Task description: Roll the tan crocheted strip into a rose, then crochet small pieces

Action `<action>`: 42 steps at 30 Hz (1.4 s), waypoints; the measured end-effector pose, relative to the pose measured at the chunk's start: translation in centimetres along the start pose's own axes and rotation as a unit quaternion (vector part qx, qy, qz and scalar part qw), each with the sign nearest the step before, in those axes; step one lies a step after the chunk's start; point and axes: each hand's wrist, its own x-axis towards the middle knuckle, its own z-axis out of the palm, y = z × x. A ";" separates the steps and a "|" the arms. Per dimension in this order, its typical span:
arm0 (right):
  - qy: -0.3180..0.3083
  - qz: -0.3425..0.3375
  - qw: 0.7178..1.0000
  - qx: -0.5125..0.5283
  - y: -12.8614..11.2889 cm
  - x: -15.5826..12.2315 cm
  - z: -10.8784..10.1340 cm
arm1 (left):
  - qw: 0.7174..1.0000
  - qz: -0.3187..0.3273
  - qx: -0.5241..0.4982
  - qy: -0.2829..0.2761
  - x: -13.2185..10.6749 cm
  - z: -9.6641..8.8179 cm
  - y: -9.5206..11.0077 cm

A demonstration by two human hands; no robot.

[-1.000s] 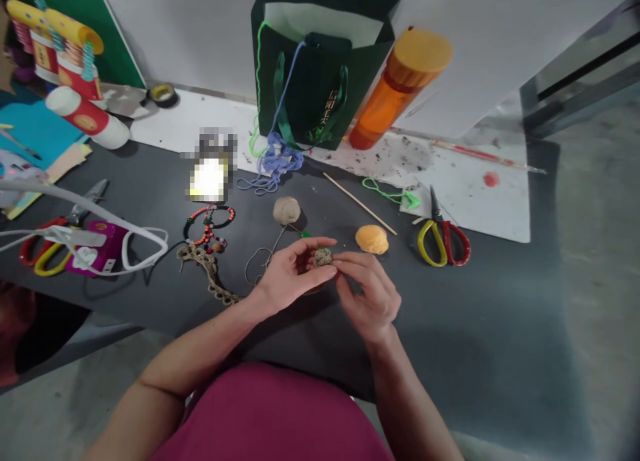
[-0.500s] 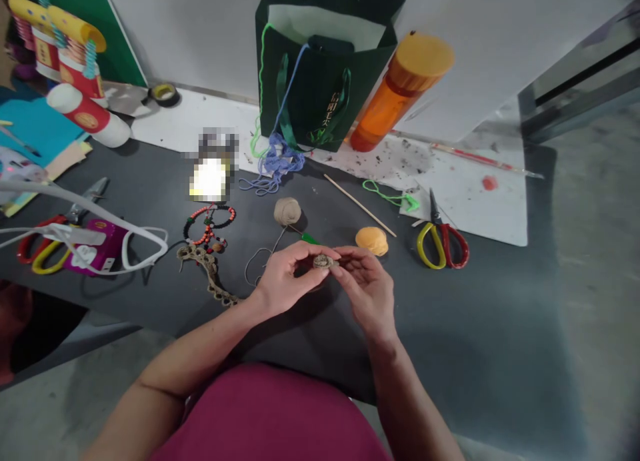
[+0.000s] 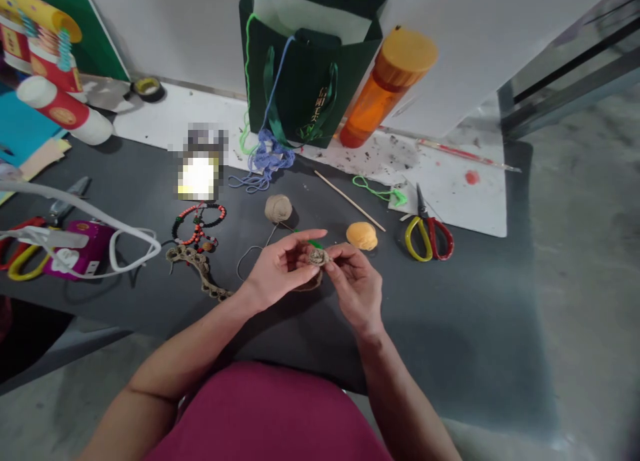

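One small rolled piece of grey-brown crochet (image 3: 319, 256), held up between two bare hands. It lies at the tip of the left thumb, in front of the left fingers, and against the fingertips of the right hand.

Left hand (image 3: 274, 272): thumb and curved fingers about the left side of the piece, one finger stretched out beyond it.

Right hand (image 3: 357, 293): thumb and forefinger pinching the right edge of the piece, other fingers bent in.

Brown curved band (image 3: 309, 285), one, below the left thumb; any join to the piece cannot be made out.

Green object (image 3: 316, 244), one, just beyond the left fingers, partly hidden.

Ball of beige twine (image 3: 278, 208), one, beyond the left hand, with a thin strand trailing near it.

Yellow-orange lump (image 3: 361, 236), one, just beyond the right hand.

Wooden stick (image 3: 349, 200), one, lying aslant beyond the lump.

Scissors (image 3: 429, 238) with one yellow and one red handle, to the right of the lump.

Crocheted strip (image 3: 199, 262), one, left of the left hand, beside beaded bracelets (image 3: 194, 238).

Dark table (image 3: 450, 328), bearing the loose items.
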 end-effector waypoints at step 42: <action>-0.036 -0.265 0.935 -0.232 -1.7 0.0 -0.4 | 0.993 0.094 0.045 0.053 -0.2 0.9 -0.6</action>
